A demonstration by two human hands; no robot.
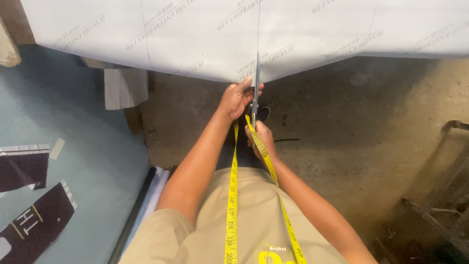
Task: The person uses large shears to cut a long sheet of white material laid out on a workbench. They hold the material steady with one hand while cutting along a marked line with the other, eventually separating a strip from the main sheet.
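Fingers [260, 128] closed around scissors [256, 88]

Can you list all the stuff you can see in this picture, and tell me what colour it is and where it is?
paper sheet: one, white with faint grey print, across the top, its edge hanging toward the person
scissors: one pair, grey metal blades, at the sheet's edge in the middle
tape measure: one, yellow, hanging down the person's front in two strands
cloth pieces: two, dark with white edges, bottom left on the pale blue surface
rolls: a few, dark and white, lying beside the blue surface
floor: brown concrete, right side
left hand: one, holding the sheet's edge
right hand: one, on the scissors' handles
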